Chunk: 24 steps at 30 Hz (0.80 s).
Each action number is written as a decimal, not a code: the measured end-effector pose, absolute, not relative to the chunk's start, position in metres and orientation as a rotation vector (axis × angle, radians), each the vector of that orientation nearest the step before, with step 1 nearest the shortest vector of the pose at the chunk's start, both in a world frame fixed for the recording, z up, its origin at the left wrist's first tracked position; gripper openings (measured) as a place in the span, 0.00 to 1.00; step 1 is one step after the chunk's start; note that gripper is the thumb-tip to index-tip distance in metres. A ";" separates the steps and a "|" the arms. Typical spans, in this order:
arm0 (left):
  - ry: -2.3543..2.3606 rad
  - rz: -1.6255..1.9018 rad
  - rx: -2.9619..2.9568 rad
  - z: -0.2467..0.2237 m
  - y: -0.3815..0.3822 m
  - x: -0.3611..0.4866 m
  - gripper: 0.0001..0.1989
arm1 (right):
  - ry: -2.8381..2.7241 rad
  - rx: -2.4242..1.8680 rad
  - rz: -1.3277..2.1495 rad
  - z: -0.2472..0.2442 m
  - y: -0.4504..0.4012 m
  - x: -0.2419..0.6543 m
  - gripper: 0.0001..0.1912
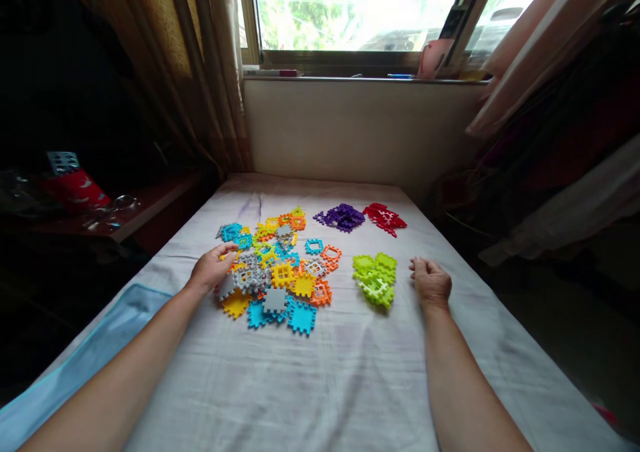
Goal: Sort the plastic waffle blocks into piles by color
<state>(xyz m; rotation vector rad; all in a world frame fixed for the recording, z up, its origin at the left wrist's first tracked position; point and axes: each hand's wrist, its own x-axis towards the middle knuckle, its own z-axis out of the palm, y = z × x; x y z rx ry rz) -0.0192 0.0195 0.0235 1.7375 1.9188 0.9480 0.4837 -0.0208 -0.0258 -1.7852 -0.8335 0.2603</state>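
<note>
My left hand (215,267) is at the left edge of a mixed pile of plastic tiles, its fingers pinched together at an orange or yellow piece too small to name. The pile holds grey tiles (275,300), blue tiles (302,317), yellow tiles (304,285) and orange tiles (321,293). My right hand (431,283) rests on the sheet with its fingers curled, just right of a green pile (375,279); what it holds, if anything, is hidden. Farther back lie a purple pile (344,217) and a red pile (384,218).
A pale sheet (310,385) covers the surface. Blue cloth (100,345) lies along the left edge. Beyond stand a low wall and a window with a pink cup (434,59) on its sill. A side table (145,215) with a red item is at left.
</note>
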 end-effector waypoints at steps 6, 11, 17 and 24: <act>2.060 0.231 2.363 0.044 0.063 -0.008 0.25 | -0.862 -1.782 0.291 -0.025 -0.021 0.485 0.27; 2.051 -0.162 2.455 0.051 0.078 -0.006 0.27 | -0.905 -1.814 0.288 -0.027 -0.020 0.488 0.25; 2.053 -0.188 2.445 0.058 0.081 -0.020 0.32 | -0.933 -1.858 0.290 -0.027 -0.018 0.487 0.22; 2.088 -0.316 2.366 0.064 0.074 -0.041 0.31 | -0.967 -1.913 0.304 -0.029 -0.018 0.488 0.21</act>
